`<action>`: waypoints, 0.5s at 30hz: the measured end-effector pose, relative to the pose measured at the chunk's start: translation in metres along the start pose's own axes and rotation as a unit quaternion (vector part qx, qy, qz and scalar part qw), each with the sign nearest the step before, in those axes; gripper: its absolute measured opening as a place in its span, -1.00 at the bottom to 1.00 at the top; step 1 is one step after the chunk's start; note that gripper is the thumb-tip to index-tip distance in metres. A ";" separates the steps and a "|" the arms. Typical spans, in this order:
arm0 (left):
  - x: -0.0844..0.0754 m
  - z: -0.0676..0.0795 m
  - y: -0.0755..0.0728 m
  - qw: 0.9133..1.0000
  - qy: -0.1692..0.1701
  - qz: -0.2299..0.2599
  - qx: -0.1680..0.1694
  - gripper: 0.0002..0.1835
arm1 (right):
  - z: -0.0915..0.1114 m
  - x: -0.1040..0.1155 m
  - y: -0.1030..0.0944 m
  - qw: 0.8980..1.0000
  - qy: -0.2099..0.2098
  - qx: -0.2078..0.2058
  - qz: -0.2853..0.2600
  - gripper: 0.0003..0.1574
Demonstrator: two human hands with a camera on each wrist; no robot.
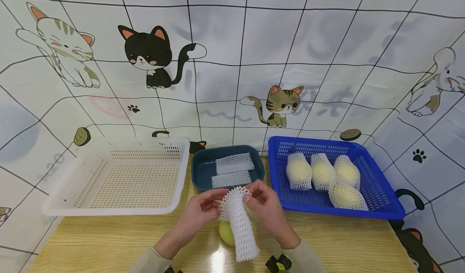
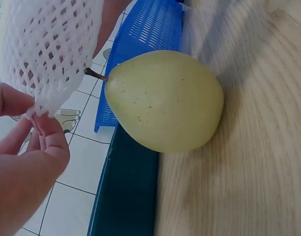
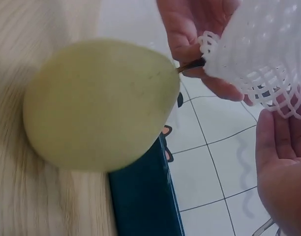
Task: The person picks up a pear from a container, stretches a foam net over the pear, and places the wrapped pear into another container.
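Observation:
A white foam net sleeve [image 1: 242, 232] hangs between the two hands, its upper end spread somewhat wide. My left hand [image 1: 200, 211] pinches one side of that end between thumb and fingers, as the left wrist view shows closely. On the opposite side, my right hand [image 1: 268, 211] grips the edge with thumb and fingertips. Behind the sleeve a bare yellow-green pear [image 2: 165, 103] stands upright on the table, stem up. In the head view the sleeve hides part of the pear [image 1: 226, 233]. Neither hand touches the pear.
Beyond the hands, a dark teal tray [image 1: 197, 180] holds two flat net sleeves [image 1: 235, 163]. At the right, a blue basket [image 1: 308, 208] contains several net-wrapped pears [image 1: 323, 175]. To the left stands a white basket [image 1: 138, 180]. A cat-patterned sheet [image 1: 218, 63] rises behind the wooden table [image 1: 120, 240].

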State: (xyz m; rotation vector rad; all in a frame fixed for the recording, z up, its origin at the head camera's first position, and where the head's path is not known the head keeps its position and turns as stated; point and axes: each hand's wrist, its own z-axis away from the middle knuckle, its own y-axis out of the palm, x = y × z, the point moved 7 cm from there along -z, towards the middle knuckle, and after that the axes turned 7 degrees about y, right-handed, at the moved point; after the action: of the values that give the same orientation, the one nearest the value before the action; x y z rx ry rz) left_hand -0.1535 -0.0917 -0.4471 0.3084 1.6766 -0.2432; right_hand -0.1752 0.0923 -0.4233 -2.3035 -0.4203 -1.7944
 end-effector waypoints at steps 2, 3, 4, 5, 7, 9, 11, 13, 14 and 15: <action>-0.001 0.001 0.001 1.000 -0.006 0.005 0.005 -0.44 | 0.000 0.000 0.000 1.000 0.005 -0.001 -0.011 -0.91; -0.001 0.001 0.002 1.000 -0.009 0.008 0.008 -0.45 | 0.000 0.000 0.000 1.000 0.009 -0.004 -0.012 -0.92; -0.002 0.001 0.003 1.000 -0.011 0.012 0.012 -0.46 | 0.000 -0.001 0.001 1.000 0.013 -0.005 -0.012 -0.92; -0.002 0.001 0.004 1.000 -0.013 0.017 0.015 -0.46 | -0.001 -0.001 0.001 1.000 0.016 -0.006 -0.011 -0.91; -0.004 0.000 0.006 0.999 -0.014 0.029 0.023 -0.47 | -0.002 0.000 0.003 1.000 0.020 -0.010 0.001 -0.90; -0.006 -0.002 0.008 0.999 -0.010 0.039 0.030 -0.49 | -0.003 0.001 0.005 0.999 0.026 -0.012 0.015 -0.89; -0.006 -0.005 0.009 0.998 -0.009 0.048 0.025 -0.53 | -0.004 0.002 0.007 0.999 0.030 -0.014 0.026 -0.89; -0.006 -0.008 0.009 0.998 -0.007 0.056 0.013 -0.58 | -0.005 0.003 0.008 0.999 0.034 -0.017 0.034 -0.88; -0.005 -0.009 0.008 0.998 -0.008 0.062 0.003 -0.61 | -0.006 0.004 0.008 0.998 0.038 -0.020 0.037 -0.88; -0.004 -0.010 0.007 0.997 -0.011 0.071 -0.006 -0.65 | -0.006 0.004 0.008 0.998 0.041 -0.023 0.036 -0.87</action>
State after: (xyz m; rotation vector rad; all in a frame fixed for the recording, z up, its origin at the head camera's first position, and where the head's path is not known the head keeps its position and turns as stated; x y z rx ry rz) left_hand -0.1595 -0.0822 -0.4415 0.4138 1.6261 -0.1297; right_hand -0.1772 0.0836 -0.4182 -2.2348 -0.2825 -1.8738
